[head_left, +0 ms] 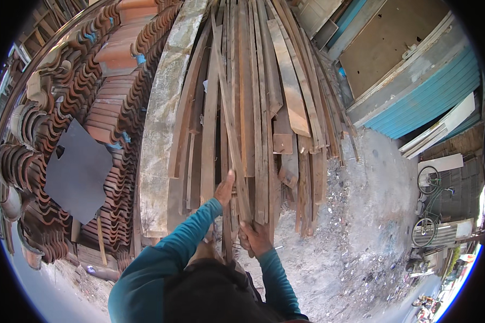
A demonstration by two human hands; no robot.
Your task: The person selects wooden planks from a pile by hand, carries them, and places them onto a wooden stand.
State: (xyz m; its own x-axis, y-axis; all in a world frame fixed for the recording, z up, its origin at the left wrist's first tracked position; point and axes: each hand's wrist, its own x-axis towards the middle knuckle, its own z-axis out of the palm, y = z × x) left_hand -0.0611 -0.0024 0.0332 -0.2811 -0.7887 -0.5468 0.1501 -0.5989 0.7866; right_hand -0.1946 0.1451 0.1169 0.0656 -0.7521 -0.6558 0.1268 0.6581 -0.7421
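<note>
A long, narrow wooden plank (pixel 234 142) lies slantwise on top of a big stack of old boards (pixel 208 161). My left hand (pixel 224 189) grips the left edge of this plank, a short way up from its near end, with some fingers hidden behind it. Lower and to the right, my right hand (pixel 256 239) is closed around the plank's near end, its fingers curled. Both arms wear teal sleeves. The stack's boards run away from me, their near ends uneven, some stained or weathered.
Left of the boards stands a pale, worn slab (pixel 164 124), then rows of stacked clay roof tiles (pixel 113 102) with a dark sheet (pixel 80 171) leaning on them. To the right are rubble-strewn ground (pixel 355 215), blue corrugated panels (pixel 415 99) and a bicycle (pixel 428 204).
</note>
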